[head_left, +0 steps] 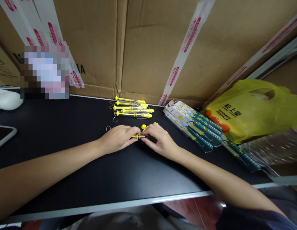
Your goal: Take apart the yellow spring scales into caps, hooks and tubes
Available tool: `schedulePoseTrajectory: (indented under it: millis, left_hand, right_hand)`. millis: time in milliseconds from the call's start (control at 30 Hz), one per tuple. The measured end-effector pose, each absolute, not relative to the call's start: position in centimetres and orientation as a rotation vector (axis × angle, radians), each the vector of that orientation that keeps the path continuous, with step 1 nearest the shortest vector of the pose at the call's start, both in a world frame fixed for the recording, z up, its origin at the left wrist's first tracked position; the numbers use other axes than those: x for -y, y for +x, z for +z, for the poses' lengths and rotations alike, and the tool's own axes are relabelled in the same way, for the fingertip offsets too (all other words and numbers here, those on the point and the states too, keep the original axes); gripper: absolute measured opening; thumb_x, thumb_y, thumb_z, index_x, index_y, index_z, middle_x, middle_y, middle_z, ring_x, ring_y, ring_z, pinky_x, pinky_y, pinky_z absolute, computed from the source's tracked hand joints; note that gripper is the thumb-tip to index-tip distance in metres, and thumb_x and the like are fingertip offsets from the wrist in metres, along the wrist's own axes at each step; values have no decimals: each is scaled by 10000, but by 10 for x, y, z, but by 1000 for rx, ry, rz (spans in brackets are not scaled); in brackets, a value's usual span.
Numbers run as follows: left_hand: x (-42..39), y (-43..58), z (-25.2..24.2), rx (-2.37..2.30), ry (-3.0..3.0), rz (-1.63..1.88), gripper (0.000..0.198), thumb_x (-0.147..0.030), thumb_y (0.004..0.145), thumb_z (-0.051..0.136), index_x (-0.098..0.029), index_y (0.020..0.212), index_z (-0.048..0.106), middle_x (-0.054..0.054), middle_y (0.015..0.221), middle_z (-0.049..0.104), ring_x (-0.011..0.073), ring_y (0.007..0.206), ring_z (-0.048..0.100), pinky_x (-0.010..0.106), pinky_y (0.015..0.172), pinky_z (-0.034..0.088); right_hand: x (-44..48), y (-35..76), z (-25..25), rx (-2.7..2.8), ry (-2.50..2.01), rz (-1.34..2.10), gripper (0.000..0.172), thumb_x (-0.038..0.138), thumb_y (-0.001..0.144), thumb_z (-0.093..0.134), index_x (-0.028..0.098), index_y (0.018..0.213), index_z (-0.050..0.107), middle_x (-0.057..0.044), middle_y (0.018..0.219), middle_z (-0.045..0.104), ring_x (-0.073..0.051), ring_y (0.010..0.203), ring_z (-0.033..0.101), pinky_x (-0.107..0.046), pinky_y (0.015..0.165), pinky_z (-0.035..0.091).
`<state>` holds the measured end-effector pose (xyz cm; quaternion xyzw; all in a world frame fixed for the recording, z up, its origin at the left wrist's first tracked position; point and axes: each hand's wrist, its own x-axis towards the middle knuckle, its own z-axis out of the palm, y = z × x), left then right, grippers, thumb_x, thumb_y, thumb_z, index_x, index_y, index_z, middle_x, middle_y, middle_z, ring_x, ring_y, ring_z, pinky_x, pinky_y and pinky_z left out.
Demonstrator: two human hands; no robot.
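Note:
My left hand (121, 138) is wrapped round a yellow spring scale (136, 136) lying crosswise, and its metal hook (108, 128) pokes out beyond the knuckles. At the scale's other end, where a metal part shows, the fingers of my right hand (160, 140) are closed in a pinch. The fingers partly hide that end. Just behind the fingertips, a small yellow cap (143, 126) lies on the black table. Farther back rests a group of yellow spring scales (133, 108), side by side with hooks to the left.
Packaged spring scales in printed boxes (194, 124) are stacked to the right. Beside them sits a yellow plastic bag (254, 108) with clear plastic packaging (273, 148) below it. A large cardboard box (148, 48) walls off the back. A phone-like device (3, 135) lies at the left edge.

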<state>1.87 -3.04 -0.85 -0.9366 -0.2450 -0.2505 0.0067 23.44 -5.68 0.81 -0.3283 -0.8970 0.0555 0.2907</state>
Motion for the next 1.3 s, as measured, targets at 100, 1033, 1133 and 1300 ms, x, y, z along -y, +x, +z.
schedulePoseTrajectory:
  millis: [100, 1033, 1133, 1300]
  left_hand:
    - [30, 18, -6, 833, -2824, -876, 145, -254, 908, 473, -187, 1037, 467, 28, 904, 624, 174, 822, 596, 283, 722, 434]
    - [28, 13, -2, 982, -3304, -1499, 343, -367, 943, 362, -146, 1105, 568, 56, 919, 688, 107, 678, 641, 224, 666, 516]
    - [31, 16, 1, 1095, -3314, -1624, 310, -378, 914, 436, -131, 990, 607, 54, 838, 694, 121, 681, 649, 211, 612, 515]
    - [37, 20, 1, 1140, -3366, -1630, 304, -354, 930, 405, -135, 836, 595, 35, 787, 662, 101, 660, 609, 188, 560, 472]
  right_hand:
    - [55, 240, 16, 2263, -905, 212, 83, 233, 875, 548, 180, 921, 593, -46, 836, 623, -164, 782, 544, -301, 710, 452]
    - [75, 236, 17, 2513, -371, -681, 138, 152, 868, 540, 234, 764, 578, -7, 858, 707, -136, 721, 649, -262, 579, 529]
    - [78, 233, 17, 2592, -351, -731, 145, 147, 877, 523, 239, 792, 595, -2, 860, 701, -134, 737, 640, -259, 594, 520]
    - [74, 234, 15, 2664, -416, -549, 153, 287, 886, 544, 194, 997, 594, -46, 917, 693, -176, 820, 633, -306, 678, 517]
